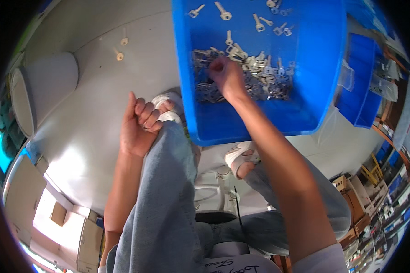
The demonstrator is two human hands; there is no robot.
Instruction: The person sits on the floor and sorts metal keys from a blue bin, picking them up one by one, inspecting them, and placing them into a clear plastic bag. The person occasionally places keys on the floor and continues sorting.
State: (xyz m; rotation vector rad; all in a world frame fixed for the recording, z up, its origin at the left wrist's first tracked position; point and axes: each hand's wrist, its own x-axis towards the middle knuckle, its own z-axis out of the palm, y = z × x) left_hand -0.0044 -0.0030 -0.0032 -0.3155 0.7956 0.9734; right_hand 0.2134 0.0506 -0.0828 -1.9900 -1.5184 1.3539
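Observation:
A deep blue plastic bin (300, 116) stands in front of me, with a heap of metal keys (264, 84) on its bottom. Several more keys lie scattered toward its far end. My right hand (228, 79) reaches into the bin at the left part of the heap. Its fingers are curled, and what they pinch, if anything, is hidden. Outside the bin, my left hand (141, 120) hovers by my knee, palm turned up and fingers curled in. Whatever may lie inside those fingers cannot be made out.
Two loose keys (120, 56) lie on the grey floor (123, 27) left of the bin. A white round bucket (54, 86) lies at the far left. On the right are another blue bin (360, 86), clear plastic bags (385, 86) and crowded shelves. My shoes flank the bin's near end.

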